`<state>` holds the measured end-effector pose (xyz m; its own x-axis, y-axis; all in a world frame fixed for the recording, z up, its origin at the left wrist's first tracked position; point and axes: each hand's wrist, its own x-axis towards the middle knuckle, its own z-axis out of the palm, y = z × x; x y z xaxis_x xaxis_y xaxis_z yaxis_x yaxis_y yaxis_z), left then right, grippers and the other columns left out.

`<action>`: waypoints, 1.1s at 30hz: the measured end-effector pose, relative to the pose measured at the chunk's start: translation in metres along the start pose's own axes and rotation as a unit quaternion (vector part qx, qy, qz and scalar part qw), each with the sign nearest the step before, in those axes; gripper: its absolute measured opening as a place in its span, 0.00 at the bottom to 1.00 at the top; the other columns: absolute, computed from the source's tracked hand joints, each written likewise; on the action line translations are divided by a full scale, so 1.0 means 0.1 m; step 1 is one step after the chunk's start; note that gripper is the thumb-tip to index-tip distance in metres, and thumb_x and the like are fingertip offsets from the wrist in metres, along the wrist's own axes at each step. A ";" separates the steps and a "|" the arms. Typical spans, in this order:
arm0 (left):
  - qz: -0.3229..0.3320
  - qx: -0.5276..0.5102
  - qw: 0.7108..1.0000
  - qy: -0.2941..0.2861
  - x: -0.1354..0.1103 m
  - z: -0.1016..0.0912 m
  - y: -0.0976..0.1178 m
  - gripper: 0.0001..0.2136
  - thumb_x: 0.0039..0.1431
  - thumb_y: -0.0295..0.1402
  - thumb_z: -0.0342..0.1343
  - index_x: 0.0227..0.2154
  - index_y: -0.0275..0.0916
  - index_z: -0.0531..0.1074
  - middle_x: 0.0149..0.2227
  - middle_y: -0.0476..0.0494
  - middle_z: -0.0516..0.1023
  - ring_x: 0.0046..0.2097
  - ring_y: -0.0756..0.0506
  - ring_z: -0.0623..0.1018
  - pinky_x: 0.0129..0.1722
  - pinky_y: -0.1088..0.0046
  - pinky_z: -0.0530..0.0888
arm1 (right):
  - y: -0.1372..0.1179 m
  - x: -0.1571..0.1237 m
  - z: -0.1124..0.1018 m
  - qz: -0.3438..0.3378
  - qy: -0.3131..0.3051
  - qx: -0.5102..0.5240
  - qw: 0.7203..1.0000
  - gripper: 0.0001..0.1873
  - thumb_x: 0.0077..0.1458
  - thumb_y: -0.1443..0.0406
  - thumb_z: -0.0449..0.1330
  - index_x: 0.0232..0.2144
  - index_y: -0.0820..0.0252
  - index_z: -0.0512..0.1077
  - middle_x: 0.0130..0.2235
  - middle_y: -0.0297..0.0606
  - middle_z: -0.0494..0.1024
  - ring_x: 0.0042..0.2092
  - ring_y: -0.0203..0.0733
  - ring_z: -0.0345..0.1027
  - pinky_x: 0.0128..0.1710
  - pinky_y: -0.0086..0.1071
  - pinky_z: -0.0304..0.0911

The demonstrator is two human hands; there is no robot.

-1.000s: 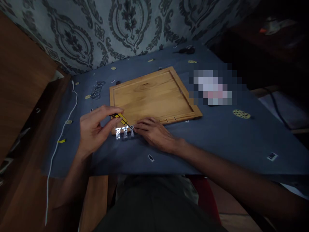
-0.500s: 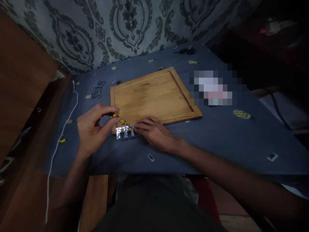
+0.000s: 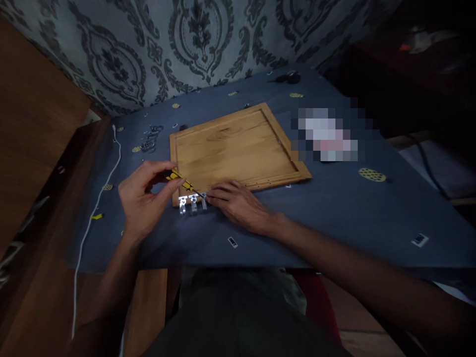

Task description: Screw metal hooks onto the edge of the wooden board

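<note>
My left hand [image 3: 145, 196] pinches the yellow-and-black handle of a screwdriver [image 3: 182, 181] between thumb and fingers. Its thin shaft slants down to the right, the tip at a small metal hook [image 3: 204, 201] on the near edge of a framed wooden board [image 3: 238, 148]. Against that hook are the fingertips of my right hand [image 3: 241, 206], closed together, with the hand lying over the board's edge. Two more shiny metal hooks [image 3: 188, 203] sit in a row to the left, their ends jutting past the edge. My right fingers partly hide the screwdriver tip.
Several loose metal hooks [image 3: 150, 139] lie left of the board on the dark blue tablecloth [image 3: 297, 228]. A white cable [image 3: 97, 201] runs down the left side. At the back is a dark object [image 3: 288, 78]; a blurred-out patch [image 3: 327, 134] lies to the right.
The left fingers have shifted slightly on the screwdriver handle, and the handle appears turned a little. My right hand, the board and the hooks stay where they were.
</note>
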<state>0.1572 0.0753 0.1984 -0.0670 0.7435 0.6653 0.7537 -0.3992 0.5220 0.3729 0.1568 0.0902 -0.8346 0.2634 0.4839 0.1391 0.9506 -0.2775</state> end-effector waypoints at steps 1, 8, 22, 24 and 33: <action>-0.008 -0.009 1.000 0.001 0.00 -0.01 -0.01 0.09 0.58 0.34 0.71 0.42 0.45 0.82 0.37 0.50 0.84 0.37 0.50 0.83 0.38 0.74 0.83 | 0.00 0.00 -0.01 0.000 -0.002 0.000 1.000 0.17 0.64 0.75 0.57 0.52 0.61 0.77 0.52 0.44 0.83 0.55 0.50 0.70 0.54 0.46 0.64; -0.010 -0.046 0.997 -0.063 0.06 -0.08 0.01 0.08 0.60 0.35 0.70 0.42 0.45 0.82 0.40 0.48 0.86 0.42 0.47 0.85 0.43 0.70 0.83 | -0.01 0.01 -0.04 0.003 -0.015 0.001 1.000 0.18 0.62 0.74 0.59 0.53 0.63 0.77 0.52 0.46 0.83 0.55 0.51 0.70 0.54 0.47 0.64; 0.071 -0.014 0.997 0.036 0.04 -0.02 0.10 0.14 0.60 0.27 0.69 0.46 0.50 0.81 0.37 0.52 0.82 0.37 0.50 0.80 0.34 0.74 0.80 | -0.01 0.01 -0.02 0.009 -0.023 0.009 1.000 0.19 0.63 0.74 0.58 0.54 0.60 0.77 0.54 0.45 0.82 0.56 0.52 0.70 0.55 0.49 0.65; 0.070 -0.002 0.996 0.048 0.04 -0.03 0.12 0.14 0.60 0.28 0.69 0.46 0.51 0.81 0.38 0.52 0.81 0.37 0.49 0.80 0.34 0.73 0.80 | -0.01 0.01 -0.03 0.010 -0.024 0.011 1.000 0.18 0.64 0.74 0.57 0.54 0.60 0.77 0.54 0.45 0.82 0.56 0.52 0.70 0.55 0.49 0.65; 0.044 0.013 0.999 0.021 0.01 -0.02 0.08 0.11 0.62 0.29 0.67 0.45 0.50 0.81 0.38 0.51 0.82 0.37 0.50 0.80 0.34 0.72 0.80 | -0.02 0.02 -0.05 0.011 -0.026 0.008 1.000 0.17 0.63 0.74 0.59 0.52 0.61 0.77 0.53 0.44 0.83 0.55 0.52 0.70 0.54 0.47 0.65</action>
<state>0.1615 0.0716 0.2044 -0.0266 0.6830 0.7299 0.7742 -0.4479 0.4473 0.3740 0.1561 0.0960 -0.8580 0.2754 0.4337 0.1495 0.9415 -0.3020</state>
